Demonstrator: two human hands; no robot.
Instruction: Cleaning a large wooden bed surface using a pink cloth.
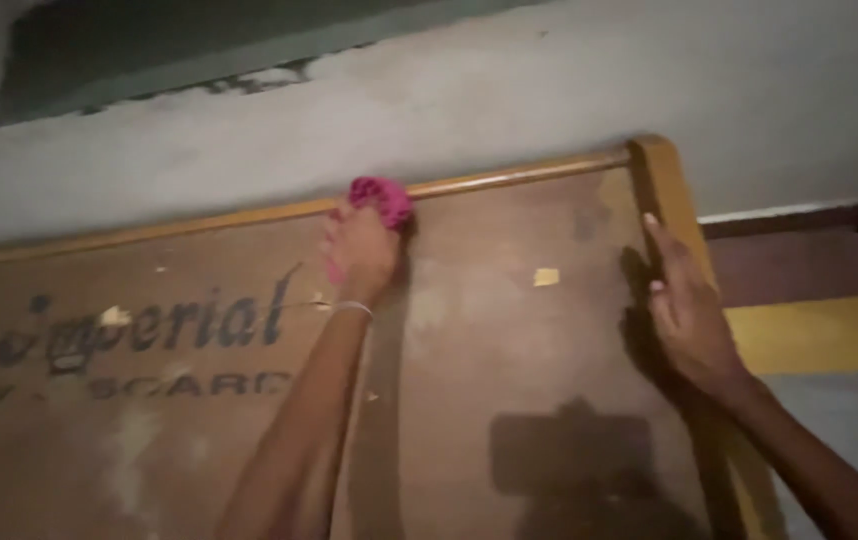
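Atop left hand (pixel 357 250) | pink cloth (pixel 381 198) gripped | against board (pixel 509 350) frame

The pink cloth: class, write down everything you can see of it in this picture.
The pink cloth is a small, bright magenta wad of soft fabric, bunched and crumpled. The left hand grips it from below and presses it against the brown board, just under the board's wooden top frame. Only its upper part shows above the fingers; the rest is hidden.

Pink cloth (pixel 381 198); brown board (pixel 509 340), tan frame (pixel 664 180); grey wall (pixel 549 90); yellow stripe (pixel 829 335).
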